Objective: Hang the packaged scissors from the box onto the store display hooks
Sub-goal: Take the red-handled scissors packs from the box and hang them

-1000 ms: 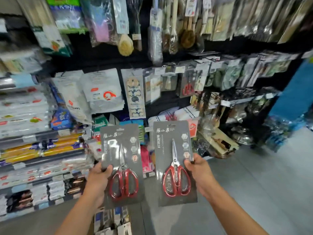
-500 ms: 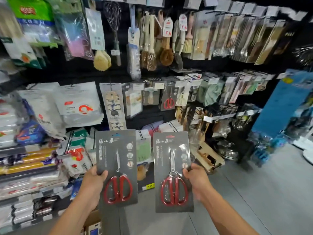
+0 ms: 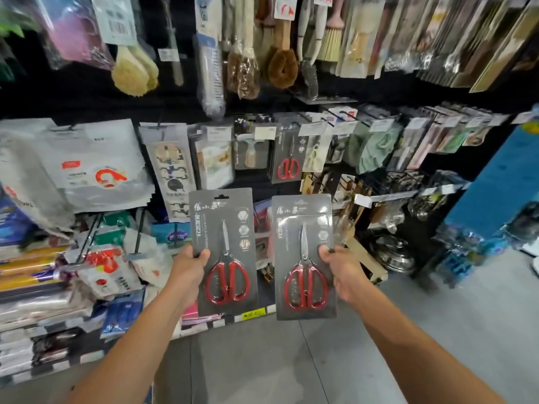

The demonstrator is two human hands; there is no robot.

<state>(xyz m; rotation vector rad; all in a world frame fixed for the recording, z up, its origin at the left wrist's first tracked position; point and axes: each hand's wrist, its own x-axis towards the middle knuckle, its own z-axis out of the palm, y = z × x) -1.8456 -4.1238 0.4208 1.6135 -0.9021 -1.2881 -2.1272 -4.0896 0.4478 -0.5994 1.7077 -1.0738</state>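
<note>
I hold two grey carded packs of red-handled scissors upright in front of the display. My left hand [image 3: 189, 268] grips the left pack [image 3: 223, 252] by its left edge. My right hand [image 3: 339, 271] grips the right pack [image 3: 303, 258] by its right edge. Higher up, on the middle row of hooks, the same kind of scissors pack [image 3: 287, 153] hangs on its display hook. Both held packs sit below that hook and apart from it. The box is not in view.
Brushes and sponges hang on the top row [image 3: 274, 51]. White bags [image 3: 96, 167] hang at the left above stacked rolls and packets. A blue board [image 3: 501, 182] stands at the right. Metal pots [image 3: 393, 255] sit low by the grey floor [image 3: 291, 360].
The view has tilted up and come closer to the shelves. Both packs have risen toward the middle row of hooks, and the hanging scissors pack now looks larger and nearer.
</note>
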